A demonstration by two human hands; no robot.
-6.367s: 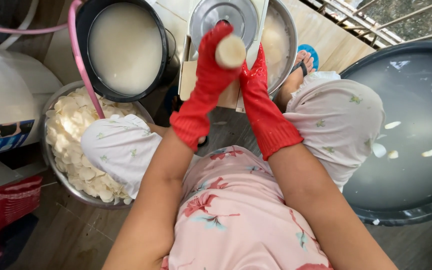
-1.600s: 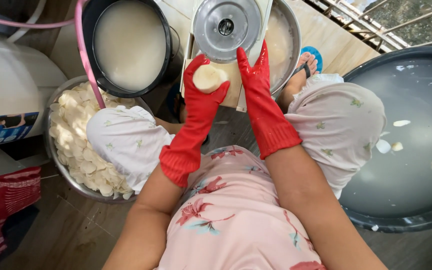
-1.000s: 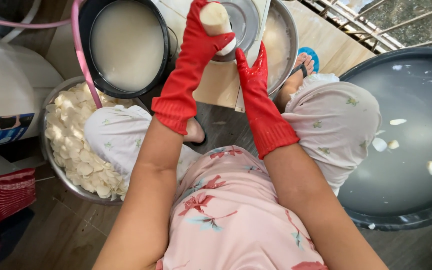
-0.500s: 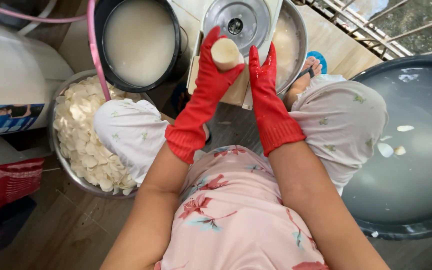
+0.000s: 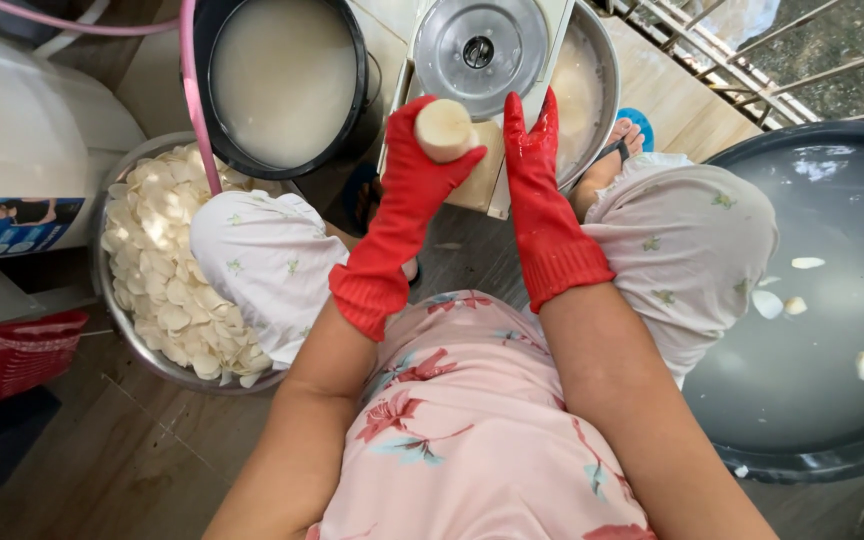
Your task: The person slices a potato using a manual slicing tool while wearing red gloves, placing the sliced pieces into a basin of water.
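Red rubber gloves, a pale root stub and a steel slicing disc.

Our left hand point(image 5: 422, 160), gloved in red, wraps its fingers around a short, cream-coloured root piece point(image 5: 445, 128), gripping it firmly just below the round steel slicing disc point(image 5: 480, 45). Our right hand point(image 5: 534, 150) grips nothing: its glove is stretched flat, fingers straight, lying against the pale board beside the disc and just beside the root piece. Left of our knee sits a metal basin point(image 5: 102, 290) heaped with thin white slices point(image 5: 167, 270). Above it stands a black pot point(image 5: 285, 80) of milky liquid, with a pink hose point(image 5: 192, 90) crossing its rim. To our right lies a wide dark tub point(image 5: 832, 290) of cloudy water with a few white pieces floating in it.
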